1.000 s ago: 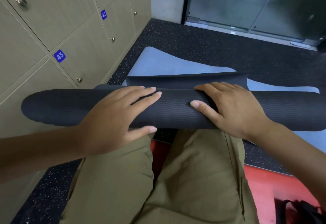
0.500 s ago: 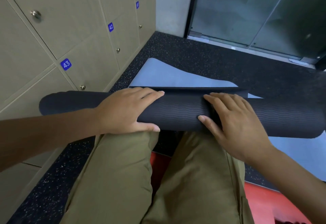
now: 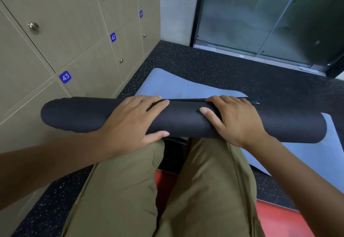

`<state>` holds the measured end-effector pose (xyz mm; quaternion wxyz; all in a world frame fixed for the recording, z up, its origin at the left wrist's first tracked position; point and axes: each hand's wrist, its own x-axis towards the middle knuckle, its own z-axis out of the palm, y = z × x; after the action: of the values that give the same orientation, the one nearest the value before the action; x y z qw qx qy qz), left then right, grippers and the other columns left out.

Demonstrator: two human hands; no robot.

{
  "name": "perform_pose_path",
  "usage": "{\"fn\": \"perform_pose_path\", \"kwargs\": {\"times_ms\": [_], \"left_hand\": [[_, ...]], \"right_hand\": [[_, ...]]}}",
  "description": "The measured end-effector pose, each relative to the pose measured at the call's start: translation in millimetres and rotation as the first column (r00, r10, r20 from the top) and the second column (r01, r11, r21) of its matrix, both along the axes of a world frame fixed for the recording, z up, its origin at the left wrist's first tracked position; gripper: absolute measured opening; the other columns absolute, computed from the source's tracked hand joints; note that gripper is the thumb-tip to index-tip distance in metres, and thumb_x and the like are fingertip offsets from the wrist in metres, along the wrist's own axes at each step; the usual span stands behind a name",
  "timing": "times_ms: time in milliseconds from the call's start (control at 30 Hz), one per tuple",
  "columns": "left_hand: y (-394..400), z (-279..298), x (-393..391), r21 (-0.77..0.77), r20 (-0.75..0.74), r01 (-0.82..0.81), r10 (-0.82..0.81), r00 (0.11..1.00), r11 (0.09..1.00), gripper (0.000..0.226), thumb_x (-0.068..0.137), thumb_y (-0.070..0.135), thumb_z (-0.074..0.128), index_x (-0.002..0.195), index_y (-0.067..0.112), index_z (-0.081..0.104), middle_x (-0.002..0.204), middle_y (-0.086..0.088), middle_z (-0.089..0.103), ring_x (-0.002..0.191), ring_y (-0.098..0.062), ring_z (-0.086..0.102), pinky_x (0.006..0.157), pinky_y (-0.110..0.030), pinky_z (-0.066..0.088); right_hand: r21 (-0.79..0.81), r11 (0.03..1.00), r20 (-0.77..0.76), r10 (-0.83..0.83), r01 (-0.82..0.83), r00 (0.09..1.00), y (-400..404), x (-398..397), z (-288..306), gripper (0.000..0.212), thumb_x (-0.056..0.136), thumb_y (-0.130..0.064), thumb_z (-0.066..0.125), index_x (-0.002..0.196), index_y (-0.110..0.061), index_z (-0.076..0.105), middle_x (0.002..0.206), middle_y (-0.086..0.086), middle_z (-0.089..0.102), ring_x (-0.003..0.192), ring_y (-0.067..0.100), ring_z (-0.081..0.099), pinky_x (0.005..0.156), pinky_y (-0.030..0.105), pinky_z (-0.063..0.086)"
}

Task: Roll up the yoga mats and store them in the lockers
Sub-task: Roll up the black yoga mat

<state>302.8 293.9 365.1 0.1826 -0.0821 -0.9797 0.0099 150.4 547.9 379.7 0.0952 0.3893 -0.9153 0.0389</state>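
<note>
While the black yoga mat (image 3: pixel 186 119) is lying almost fully rolled across the kneeling person's knees, the left hand (image 3: pixel 134 123) and right hand (image 3: pixel 236 119) are curling over it, gripping. If either grip is slackening, the loose far edge is likely springing open. Lockers (image 3: pixel 89 50) on the left are showing labels 43 (image 3: pixel 65 77), 42 (image 3: pixel 113 37) and 41.

The black yoga mat (image 3: pixel 182 121) is lying as an almost fully wound roll across the person's knees, its wavy-ribbed skin facing up, its ends reaching out to either side of the two holding hands. Its last loose edge is showing as a thin flap just beyond the fingertips. The grey-blue mat (image 3: pixel 178 85) is lying flat on the floor past the grip. The tan lockers (image 3: pixel 89 37), all closed and numbered 41 to 43, are standing left of the grip.
</note>
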Motion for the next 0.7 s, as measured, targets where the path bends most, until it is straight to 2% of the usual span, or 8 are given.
{"fn": "perform_pose_path", "kwargs": {"times_ms": [133,233,333,433,567,700], "left_hand": [[-1,-7,-14,-0.043,0.046,-0.048,0.05,0.998,0.998,0.098,0.082,0.085,0.045,0.149,0.012,0.047,0.139,-0.01,0.057,0.121,-0.031,0.058,0.102,-0.048,0.047],[-2,-11,-28,-0.065,0.061,-0.057,0.061,0.996,0.996,0.109,0.071,0.093,0.046,0.144,0.012,0.049,0.127,-0.007,0.061,0.107,-0.03,0.062,0.093,-0.047,0.049],[-5,-14,-38,-0.04,0.053,-0.06,0.062,0.997,0.997,0.103,0.071,0.093,0.046,0.139,0.014,0.052,0.118,-0.003,0.064,0.098,-0.027,0.065,0.088,-0.044,0.049],[-8,-11,-48,-0.011,0.106,-0.059,0.06,0.993,0.998,0.099,0.072,0.093,0.041,0.137,0.019,0.052,0.111,0.001,0.065,0.093,-0.025,0.066,0.085,-0.042,0.049],[-16,1,-64,0.039,0.273,-0.082,0.069,0.96,0.996,0.089,0.071,0.095,0.043,0.131,0.03,0.049,0.107,0.008,0.062,0.092,-0.02,0.063,0.084,-0.041,0.05],[-23,16,-80,0.147,0.458,-0.128,0.047,0.888,0.981,0.073,0.072,0.09,0.054,0.118,0.035,0.051,0.1,0.014,0.062,0.089,-0.014,0.059,0.079,-0.037,0.047]], "right_hand": [[0.063,0.998,0.055,-0.014,0.011,0.998,-10,-15,4,0.076,0.093,-0.075,0.001,0.111,-0.031,0.06,0.097,-0.007,0.068,0.092,0.021,0.063,0.075,0.037,0.039],[0.063,0.998,0.136,0.008,-0.017,0.991,-11,-25,7,0.079,0.09,-0.078,0.0,0.117,-0.035,0.061,0.103,-0.007,0.069,0.097,0.02,0.064,0.081,0.038,0.043],[0.097,0.994,0.158,0.027,-0.043,0.987,-11,-29,9,0.088,0.088,-0.081,0.0,0.129,-0.031,0.059,0.116,-0.003,0.069,0.109,0.022,0.06,0.095,0.043,0.045],[0.119,0.991,0.102,0.04,-0.052,0.994,-5,-26,8,0.092,0.086,-0.086,0.008,0.142,-0.027,0.051,0.133,-0.001,0.062,0.122,0.024,0.053,0.103,0.042,0.04],[0.08,0.995,0.099,0.058,-0.066,0.993,2,-22,6,0.098,0.083,-0.09,0.021,0.155,-0.026,0.036,0.146,-0.001,0.051,0.133,0.024,0.044,0.111,0.042,0.034],[0.072,0.995,0.061,0.066,-0.071,0.996,5,-29,-4,0.104,0.078,-0.096,0.025,0.154,-0.025,0.038,0.142,-0.001,0.052,0.131,0.024,0.045,0.114,0.042,0.032]]}}
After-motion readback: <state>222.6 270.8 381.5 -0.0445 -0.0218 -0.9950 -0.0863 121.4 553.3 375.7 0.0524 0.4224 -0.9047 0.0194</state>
